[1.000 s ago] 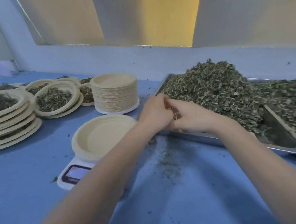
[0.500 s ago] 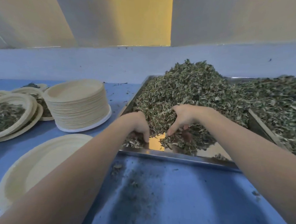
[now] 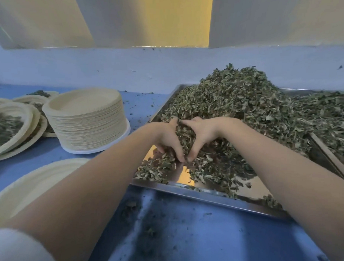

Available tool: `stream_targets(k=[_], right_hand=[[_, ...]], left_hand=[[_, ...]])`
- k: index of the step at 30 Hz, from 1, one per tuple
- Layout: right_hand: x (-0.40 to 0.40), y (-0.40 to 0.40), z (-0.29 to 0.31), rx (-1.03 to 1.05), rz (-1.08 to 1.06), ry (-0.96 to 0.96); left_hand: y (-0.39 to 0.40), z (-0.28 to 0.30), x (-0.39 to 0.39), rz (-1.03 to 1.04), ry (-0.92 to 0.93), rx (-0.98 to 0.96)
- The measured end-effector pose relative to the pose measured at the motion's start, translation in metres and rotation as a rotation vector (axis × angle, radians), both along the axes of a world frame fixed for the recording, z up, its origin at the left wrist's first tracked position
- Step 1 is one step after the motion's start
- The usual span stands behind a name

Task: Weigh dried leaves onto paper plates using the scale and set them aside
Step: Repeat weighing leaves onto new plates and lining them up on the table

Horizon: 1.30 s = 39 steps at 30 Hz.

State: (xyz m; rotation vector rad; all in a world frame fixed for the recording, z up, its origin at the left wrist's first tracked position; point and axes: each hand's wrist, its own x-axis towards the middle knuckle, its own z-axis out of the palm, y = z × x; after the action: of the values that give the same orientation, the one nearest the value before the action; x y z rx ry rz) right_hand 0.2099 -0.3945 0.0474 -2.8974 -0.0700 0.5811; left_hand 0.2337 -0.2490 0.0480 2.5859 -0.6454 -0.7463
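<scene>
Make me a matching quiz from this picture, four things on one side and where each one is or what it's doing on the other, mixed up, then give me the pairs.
Things:
1. hands
2. stack of empty plates
3. filled plates
4. metal tray

Places or states:
A. far left on the table
B. cupped together around a heap of leaves
C. between the filled plates and the tray
D. holds the big leaf pile

Pairs: 1-B, 2-C, 3-A, 4-D
</scene>
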Motion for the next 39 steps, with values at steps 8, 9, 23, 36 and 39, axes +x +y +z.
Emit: stream_targets(k=[8, 9, 23, 36, 39], right_hand=[[-0.017, 0.001, -0.008, 0.127, 0.08, -0.238], [-0.021, 0.001, -0.006, 0.133, 0.064, -0.271], [-0.071, 0.083, 0.073, 0.156, 0.121, -0.495], [-0.091, 0.231, 0.064, 0.317, 0.276, -0.348], [-0.097, 0.231, 0.066, 0.351, 0.252, -0.11]], left_hand=[[-0.005, -0.007, -0.007, -0.006, 0.007, -0.204], [-0.006, -0.006, -0.01, 0.0, 0.012, -0.231], [0.073, 0.066, -0.065, -0.007, -0.185, -0.363], [0.24, 0.06, -0.114, 0.179, -0.096, -0.417], [0.26, 0.056, -0.117, 0.229, -0.073, -0.354]])
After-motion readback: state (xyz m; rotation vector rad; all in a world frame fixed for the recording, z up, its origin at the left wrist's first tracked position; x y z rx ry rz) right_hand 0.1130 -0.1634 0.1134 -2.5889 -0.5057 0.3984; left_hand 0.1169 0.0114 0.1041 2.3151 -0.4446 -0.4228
